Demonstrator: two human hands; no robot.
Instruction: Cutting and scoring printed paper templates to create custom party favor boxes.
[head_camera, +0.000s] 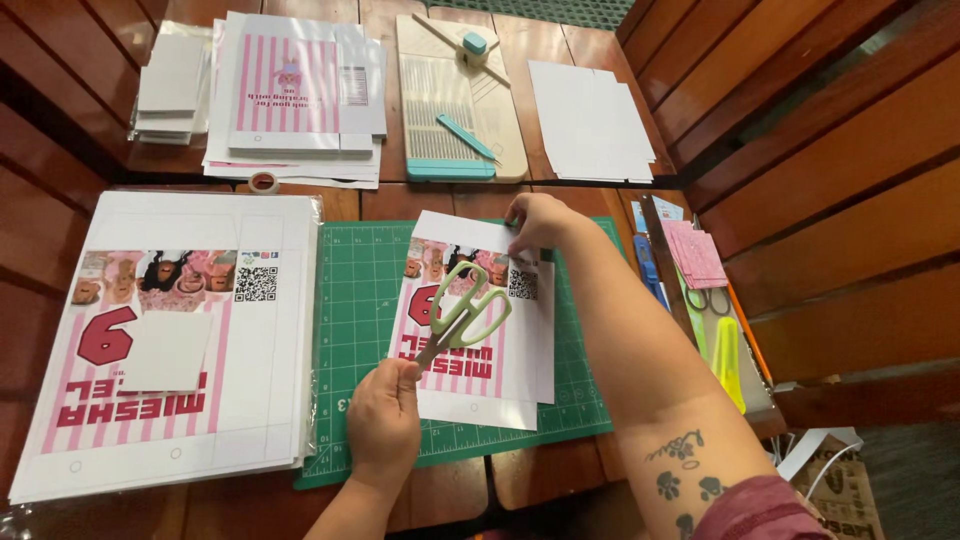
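The left hand (383, 415) is closed around the blade end of a pair of pale green scissors (466, 311), whose handles point up and away over a printed sheet. The right hand (540, 221) pinches the top edge of that pink-striped printed sheet (480, 330), which lies on the green cutting mat (350, 320) in the middle of the wooden counter (520, 480).

At the far left of the counter lies a thick stack of larger printed sheets (170, 350) in the same pink stripes, with a small blank white card (165, 350) resting on top. Behind it sit a pile of white cards (172, 85) and another pile of printed pink sheets (300, 95), with a small roll of tape (264, 182) just in front. Further right stands a beige and teal scoring board (455, 100), then a stack of plain white paper (590, 120). At the right edge a tray (700, 290) holds pink slips, pens and another pair of scissors.
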